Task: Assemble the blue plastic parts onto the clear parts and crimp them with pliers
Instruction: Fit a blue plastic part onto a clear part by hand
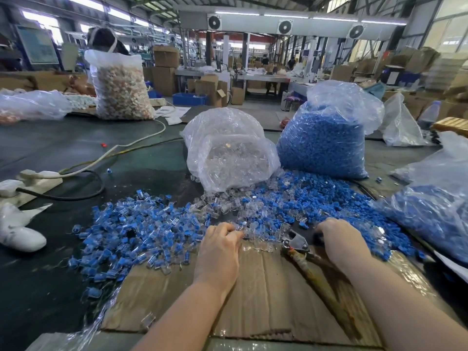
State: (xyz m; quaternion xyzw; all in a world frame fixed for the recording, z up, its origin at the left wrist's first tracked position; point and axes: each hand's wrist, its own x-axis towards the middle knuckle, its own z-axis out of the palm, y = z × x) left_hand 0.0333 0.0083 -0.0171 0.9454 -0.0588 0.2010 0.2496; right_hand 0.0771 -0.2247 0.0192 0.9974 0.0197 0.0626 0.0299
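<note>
Both hands work the heap: left hand curls onto clear parts; right hand reaches blue parts, grip unclear; pliers between.

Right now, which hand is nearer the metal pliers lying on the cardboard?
Right. The right hand sits just beside the metal pliers head, while the left hand is farther left, at the clear parts.
</note>
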